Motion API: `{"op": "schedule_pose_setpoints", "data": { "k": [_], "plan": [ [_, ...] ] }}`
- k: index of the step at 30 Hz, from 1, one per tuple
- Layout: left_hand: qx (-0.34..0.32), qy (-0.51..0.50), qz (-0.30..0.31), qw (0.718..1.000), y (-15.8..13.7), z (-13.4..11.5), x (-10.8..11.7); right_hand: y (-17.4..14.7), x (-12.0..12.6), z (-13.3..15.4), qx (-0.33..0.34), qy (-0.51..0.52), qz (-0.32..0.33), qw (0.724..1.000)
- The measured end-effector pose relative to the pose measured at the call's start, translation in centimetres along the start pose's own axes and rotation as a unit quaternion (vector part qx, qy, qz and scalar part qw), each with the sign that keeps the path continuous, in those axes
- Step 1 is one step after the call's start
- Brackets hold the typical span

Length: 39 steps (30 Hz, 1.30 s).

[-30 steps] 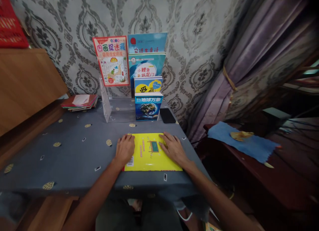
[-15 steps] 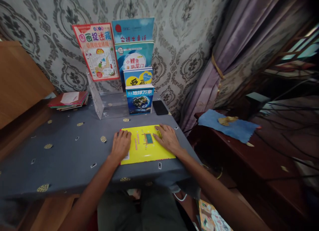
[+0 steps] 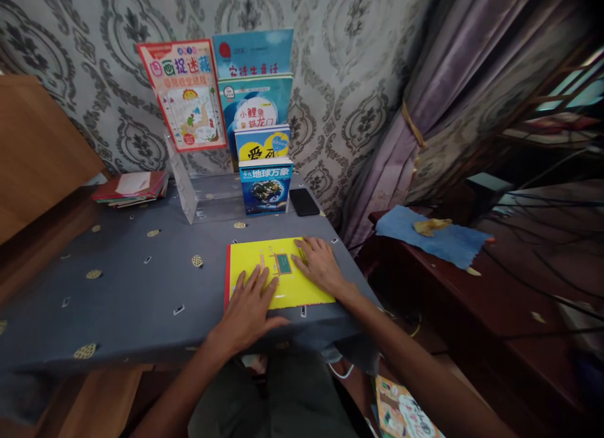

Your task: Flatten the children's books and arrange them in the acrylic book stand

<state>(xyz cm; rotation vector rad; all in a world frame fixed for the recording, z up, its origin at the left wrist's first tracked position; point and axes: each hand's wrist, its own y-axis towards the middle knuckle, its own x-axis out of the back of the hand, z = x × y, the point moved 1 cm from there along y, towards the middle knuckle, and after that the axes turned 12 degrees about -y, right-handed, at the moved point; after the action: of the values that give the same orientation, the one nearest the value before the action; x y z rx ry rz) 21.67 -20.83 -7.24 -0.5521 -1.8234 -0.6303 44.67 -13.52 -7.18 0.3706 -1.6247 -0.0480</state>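
A yellow book (image 3: 287,290) with a red spine lies flat near the front edge of the table, a small green board picture printed on its cover. My left hand (image 3: 251,306) rests on its lower left part, fingers spread and thumb pointing right along the near edge. On the book's right side lies my right hand (image 3: 321,267), its fingers stretched out over the cover and the far right corner. Neither hand is wrapped around anything. Behind the book, a clear acrylic stand (image 3: 214,208) holds several upright books, with a blue earth book (image 3: 267,189) in front.
A black phone (image 3: 304,202) lies right of the stand. Several stacked booklets (image 3: 132,186) sit at the back left by a wooden panel (image 3: 42,155). To the right, a blue cloth (image 3: 425,236) covers part of a dark red surface. Another book (image 3: 401,409) is down at the lower right.
My left hand has moved from the book's left edge toward me and rightward onto the cover, its fingers now spread, uncovering the red spine. My right hand has stayed nearly in place.
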Motion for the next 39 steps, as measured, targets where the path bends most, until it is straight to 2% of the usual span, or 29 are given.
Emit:
{"op": "schedule_pose_setpoints", "data": {
  "k": [5, 9, 12, 14, 16, 19, 21, 24, 26, 28, 29, 32, 34, 35, 37, 39],
  "plan": [
    [-0.021, 0.040, -0.006, 0.999, -2.1, -1.3, -0.5, -3.1, 0.3, 0.3, 0.014, -0.003, -0.029, 0.999],
    [-0.029, 0.067, 0.005, 0.997, -3.7, -2.2, -1.3, -5.6, 0.7, -0.1, 0.027, 0.034, -0.050, 0.998],
    [-0.040, 0.043, 0.012, 0.998, -4.4, -2.4, -0.7, -6.8, 1.7, -1.3, 0.021, 0.137, -0.035, 0.990],
    [-0.044, -0.004, 0.006, 0.999, -4.8, -2.5, 0.7, -7.3, 2.6, -2.2, 0.006, 0.247, -0.003, 0.969],
    [-0.036, -0.079, -0.002, 0.996, -4.9, -2.6, 2.6, -7.9, 3.4, -3.0, -0.031, 0.371, 0.030, 0.927],
    [0.025, -0.216, -0.022, 0.976, -4.8, -2.9, 5.7, -8.7, 3.8, -3.1, -0.074, 0.546, 0.040, 0.833],
    [0.070, -0.289, -0.042, 0.954, -4.6, -3.2, 7.4, -8.9, 3.8, -2.6, -0.077, 0.632, 0.008, 0.771],
    [0.102, -0.366, -0.052, 0.924, -4.2, -3.5, 9.2, -8.2, 3.8, -1.6, -0.106, 0.709, -0.061, 0.695],
    [0.122, -0.418, -0.068, 0.898, -3.9, -3.6, 9.9, -7.4, 4.1, -1.0, -0.134, 0.737, -0.083, 0.657],
    [0.152, -0.491, -0.099, 0.852, -3.5, -3.4, 10.3, -6.6, 4.5, -0.2, -0.138, 0.749, -0.071, 0.645],
    [0.169, -0.535, -0.115, 0.820, -3.2, -3.3, 10.3, -6.2, 4.7, 0.2, -0.124, 0.746, -0.053, 0.652],
    [0.209, -0.662, -0.161, 0.701, -1.9, -3.1, 9.9, -5.3, 5.1, 1.4, -0.063, 0.715, 0.002, 0.696],
    [0.226, -0.713, -0.204, 0.631, -0.7, -2.9, 9.5, -4.9, 5.2, 1.7, -0.056, 0.697, 0.016, 0.715],
    [0.229, -0.728, -0.227, 0.605, 0.0, -2.7, 9.2, -4.7, 5.3, 1.6, -0.067, 0.692, 0.023, 0.718],
    [0.228, -0.744, -0.255, 0.575, 1.1, -2.0, 8.7, -4.2, 5.2, 1.2, -0.099, 0.684, 0.049, 0.721],
    [0.221, -0.747, -0.251, 0.574, 2.1, -0.9, 7.8, -3.5, 4.9, 0.7, -0.125, 0.677, 0.082, 0.721]
  ]
}}
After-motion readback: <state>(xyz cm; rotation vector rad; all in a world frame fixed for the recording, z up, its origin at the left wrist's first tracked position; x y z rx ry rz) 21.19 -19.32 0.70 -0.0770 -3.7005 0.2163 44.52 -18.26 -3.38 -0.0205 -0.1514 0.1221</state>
